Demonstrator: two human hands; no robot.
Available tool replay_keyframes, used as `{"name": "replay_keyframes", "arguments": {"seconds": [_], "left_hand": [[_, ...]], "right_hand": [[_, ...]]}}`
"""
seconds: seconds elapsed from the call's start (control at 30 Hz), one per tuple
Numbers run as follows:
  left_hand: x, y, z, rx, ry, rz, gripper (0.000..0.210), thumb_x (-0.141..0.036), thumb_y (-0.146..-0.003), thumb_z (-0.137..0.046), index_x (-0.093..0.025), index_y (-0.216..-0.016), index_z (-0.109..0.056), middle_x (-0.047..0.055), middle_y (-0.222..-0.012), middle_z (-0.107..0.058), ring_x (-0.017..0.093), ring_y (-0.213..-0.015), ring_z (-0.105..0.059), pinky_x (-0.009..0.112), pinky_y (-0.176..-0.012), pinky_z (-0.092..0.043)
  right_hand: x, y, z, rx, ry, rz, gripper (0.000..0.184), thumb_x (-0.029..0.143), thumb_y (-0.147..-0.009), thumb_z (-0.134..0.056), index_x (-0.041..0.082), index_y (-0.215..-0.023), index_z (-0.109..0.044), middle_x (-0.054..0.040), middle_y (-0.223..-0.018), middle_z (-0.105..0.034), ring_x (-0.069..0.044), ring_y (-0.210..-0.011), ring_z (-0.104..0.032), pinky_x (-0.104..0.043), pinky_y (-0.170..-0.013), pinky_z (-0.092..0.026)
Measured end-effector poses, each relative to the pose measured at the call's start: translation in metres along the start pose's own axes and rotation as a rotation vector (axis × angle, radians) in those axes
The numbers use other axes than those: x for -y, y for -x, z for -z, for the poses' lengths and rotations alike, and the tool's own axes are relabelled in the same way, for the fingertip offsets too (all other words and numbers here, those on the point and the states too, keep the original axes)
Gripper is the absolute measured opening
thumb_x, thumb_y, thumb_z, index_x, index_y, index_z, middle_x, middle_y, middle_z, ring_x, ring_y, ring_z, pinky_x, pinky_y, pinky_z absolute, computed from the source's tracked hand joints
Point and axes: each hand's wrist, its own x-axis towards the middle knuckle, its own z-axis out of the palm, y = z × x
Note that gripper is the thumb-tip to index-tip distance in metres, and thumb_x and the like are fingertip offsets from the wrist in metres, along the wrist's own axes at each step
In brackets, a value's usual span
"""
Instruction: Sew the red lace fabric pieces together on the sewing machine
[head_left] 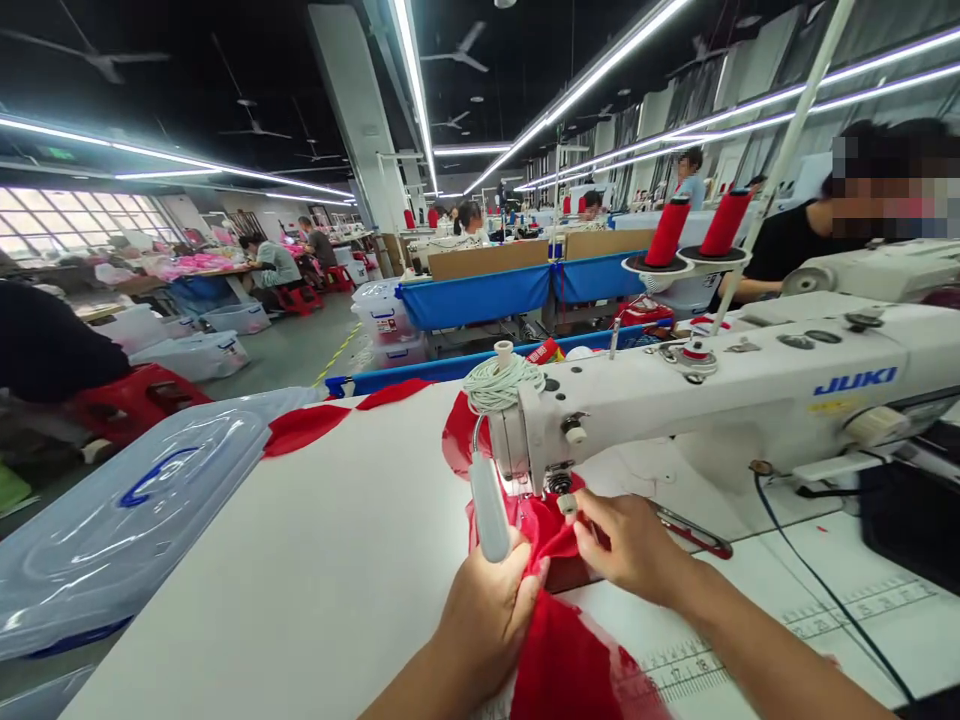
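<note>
**A:** Clock centred under the needle end of the sewing machine (pixel 720 370) — where's the red cloth (pixel 559 650)?

**B:** Bunched right at the middle, with a loose tail spilling toward six over the desk (pixel 322 560)!

**A:** And the hands?

**B:** Left hand (pixel 487 597) at seven, closed, cloth pinched between thumb and fingers. Right hand (pixel 630 545) at four, thumb and forefinger drawn close beside a small pale knob (pixel 568 504); whether it grips knob or cloth, I can't tell.

**A:** Any elbow room?

**B:** Plenty around nine — bare white surface out to the left edge, where a clear plastic box (pixel 210 450) sits just beside. Red pieces (pixel 309 430) lie at ten, along the far edge.

**A:** Other side?

**B:** Tighter! The machine's arm stretches off toward two, right hand just below it, and between four and five ruler markings (pixel 701 665) show on both sides of the right forearm.
</note>
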Motion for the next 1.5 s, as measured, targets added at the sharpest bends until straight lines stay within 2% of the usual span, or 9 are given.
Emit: {"name": "replay_keyframes", "arguments": {"seconds": [0.13, 0.27, 0.43, 0.6, 0.83, 1.0, 1.1, 1.27, 1.5], "left_hand": [[-0.001, -0.002, 0.001, -0.045, 0.052, -0.031, 0.032, -0.027, -0.101, -0.033, -0.023, -0.073, -0.048, 0.001, -0.073, -0.058, 0.014, -0.061, -0.056, 0.025, -0.052, -0.048], [-0.002, -0.003, 0.002, -0.079, 0.033, -0.084, 0.031, -0.027, -0.100, -0.033, -0.023, -0.073, -0.047, 0.001, -0.068, -0.056, 0.015, -0.054, -0.051, 0.028, -0.046, -0.041], [-0.003, -0.007, 0.013, 0.062, 0.061, 0.010, 0.040, -0.031, -0.105, -0.026, -0.022, -0.071, -0.044, -0.001, -0.066, -0.049, 0.014, -0.058, -0.049, 0.028, -0.054, -0.041], [-0.001, -0.009, 0.017, 0.150, 0.079, 0.052, 0.043, -0.033, -0.106, -0.024, -0.021, -0.072, -0.047, 0.000, -0.068, -0.049, 0.014, -0.061, -0.047, 0.028, -0.057, -0.041], [-0.002, -0.002, 0.012, 0.180, -0.135, -0.157, 0.046, -0.035, -0.107, -0.024, -0.018, -0.098, -0.065, 0.005, -0.087, -0.063, 0.016, -0.069, -0.054, 0.027, -0.053, -0.038], [-0.005, 0.001, 0.007, 0.104, -0.257, -0.281, 0.042, -0.038, -0.106, -0.032, -0.020, -0.095, -0.068, 0.004, -0.080, -0.059, 0.015, -0.060, -0.048, 0.028, -0.043, -0.024], [-0.005, 0.002, 0.006, 0.104, -0.282, -0.320, 0.035, -0.037, -0.104, -0.038, -0.020, -0.091, -0.067, 0.005, -0.081, -0.059, 0.014, -0.061, -0.050, 0.027, -0.044, -0.028], [-0.004, 0.004, 0.005, 0.132, -0.345, -0.369, 0.022, -0.031, -0.096, -0.051, -0.020, -0.110, -0.064, 0.004, -0.088, -0.063, 0.014, -0.066, -0.056, 0.025, -0.045, -0.037], [0.002, 0.001, 0.003, 0.130, -0.172, -0.108, 0.028, -0.004, -0.079, -0.045, -0.016, -0.098, -0.062, 0.007, -0.089, -0.067, 0.019, -0.074, -0.062, 0.026, -0.049, -0.045]], "right_hand": [[0.009, -0.001, -0.002, 0.092, 0.023, 0.129, 0.023, 0.023, -0.079, -0.066, 0.023, -0.099, -0.056, -0.0020, -0.090, -0.069, -0.016, -0.063, -0.062, -0.026, -0.053, -0.041], [0.006, 0.000, -0.008, 0.070, 0.026, 0.162, 0.022, 0.005, -0.079, -0.051, 0.022, -0.092, -0.057, -0.0069, -0.099, -0.070, -0.017, -0.066, -0.064, -0.026, -0.054, -0.043], [-0.002, 0.001, -0.001, -0.040, -0.138, 0.109, 0.021, 0.008, -0.088, -0.042, 0.023, -0.092, -0.056, -0.0063, -0.097, -0.070, -0.017, -0.080, -0.069, -0.026, -0.066, -0.052], [-0.002, 0.000, 0.007, -0.093, -0.263, -0.012, 0.018, 0.009, -0.091, -0.045, 0.025, -0.092, -0.051, 0.0043, -0.070, -0.062, -0.012, -0.058, -0.060, -0.022, -0.057, -0.048], [-0.007, 0.004, 0.003, 0.049, 0.024, 0.376, 0.042, 0.012, -0.092, -0.053, 0.027, -0.132, -0.052, -0.0006, -0.086, -0.066, -0.016, -0.069, -0.059, -0.025, -0.056, -0.041], [-0.002, 0.004, -0.002, -0.015, 0.135, 0.341, 0.030, 0.003, -0.087, -0.040, 0.021, -0.093, -0.064, -0.0067, -0.092, -0.067, -0.016, -0.064, -0.055, -0.028, -0.050, -0.035], [-0.003, 0.002, 0.000, 0.068, 0.032, 0.363, 0.029, 0.002, -0.086, -0.040, 0.021, -0.094, -0.061, -0.0074, -0.111, -0.071, -0.016, -0.076, -0.064, -0.027, -0.055, -0.041], [-0.009, 0.005, -0.002, 0.211, -0.073, 0.298, 0.030, 0.001, -0.078, -0.042, 0.022, -0.091, -0.058, -0.0010, -0.081, -0.067, -0.015, -0.062, -0.058, -0.027, -0.051, -0.035], [-0.010, 0.011, -0.014, 0.136, -0.093, 0.212, 0.034, 0.000, -0.078, -0.043, 0.022, -0.094, -0.063, -0.0027, -0.085, -0.066, -0.014, -0.062, -0.055, -0.026, -0.053, -0.035]]}}
